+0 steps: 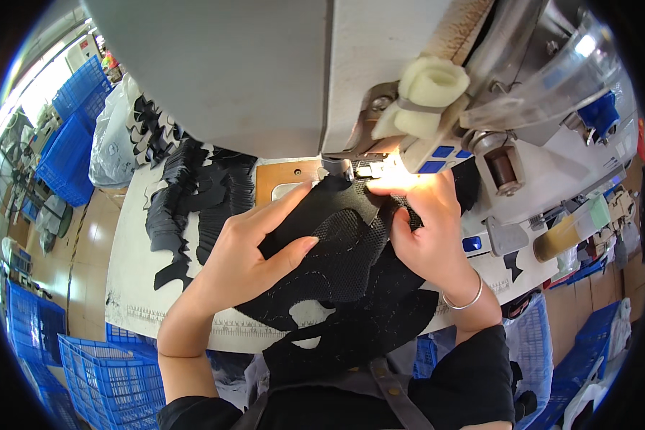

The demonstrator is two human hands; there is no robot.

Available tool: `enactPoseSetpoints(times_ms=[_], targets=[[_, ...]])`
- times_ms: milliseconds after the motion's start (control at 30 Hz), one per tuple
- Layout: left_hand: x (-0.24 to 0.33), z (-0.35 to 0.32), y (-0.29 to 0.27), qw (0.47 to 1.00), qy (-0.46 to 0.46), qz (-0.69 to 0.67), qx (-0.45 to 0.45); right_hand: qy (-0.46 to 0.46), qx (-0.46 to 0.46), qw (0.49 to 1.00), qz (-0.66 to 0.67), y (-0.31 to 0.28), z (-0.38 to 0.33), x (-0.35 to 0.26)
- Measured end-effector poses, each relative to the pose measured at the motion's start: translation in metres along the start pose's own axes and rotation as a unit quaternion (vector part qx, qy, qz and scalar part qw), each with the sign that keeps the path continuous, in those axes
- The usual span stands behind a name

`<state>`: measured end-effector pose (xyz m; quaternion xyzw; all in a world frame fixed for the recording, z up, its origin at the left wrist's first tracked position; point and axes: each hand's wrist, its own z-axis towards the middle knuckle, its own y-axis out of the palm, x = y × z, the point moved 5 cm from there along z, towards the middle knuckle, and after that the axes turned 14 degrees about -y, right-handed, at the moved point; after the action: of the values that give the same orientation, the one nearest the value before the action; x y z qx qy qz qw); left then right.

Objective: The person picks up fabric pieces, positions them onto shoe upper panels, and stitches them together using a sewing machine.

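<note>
Under the lit needle area of a sewing machine (229, 79) lies a black mesh fabric piece (347, 261) with cut-out openings and stitched lines. It spreads over the table's front edge toward my lap. My left hand (254, 251) rests flat on its left part, thumb and fingers apart. Close to the presser foot (365, 170), my right hand (430, 226) pinches the fabric's right side, with the index finger stretched toward the bright light. The glare hides the needle and the right fingertips in part.
Stacks of black cut pieces (172, 193) lie on the white table (132, 269) at left. A ruler strip (244, 320) runs along its front edge. A thread spool (504, 172) sits at right. Blue crates (111, 380) stand on the floor around, and a plastic bag (113, 136) at left.
</note>
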<state>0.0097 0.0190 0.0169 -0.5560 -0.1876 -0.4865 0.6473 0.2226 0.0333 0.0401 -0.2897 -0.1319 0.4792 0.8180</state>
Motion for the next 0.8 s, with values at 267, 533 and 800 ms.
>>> enactPoseSetpoints(times_ms=[267,533,800], targets=[[0.025,-0.013,0.010,0.989,0.013,0.124,0.078,-0.055,0.081,0.995,-0.016,-0.001,-0.006,0.012],[0.015,-0.014,0.012,0.998,0.007,0.024,0.057,-0.076,0.092,0.993,0.009,0.004,-0.011,0.021],[0.021,-0.016,0.018,0.996,-0.025,0.049,0.071,-0.079,0.088,0.992,0.033,0.001,-0.006,0.023]])
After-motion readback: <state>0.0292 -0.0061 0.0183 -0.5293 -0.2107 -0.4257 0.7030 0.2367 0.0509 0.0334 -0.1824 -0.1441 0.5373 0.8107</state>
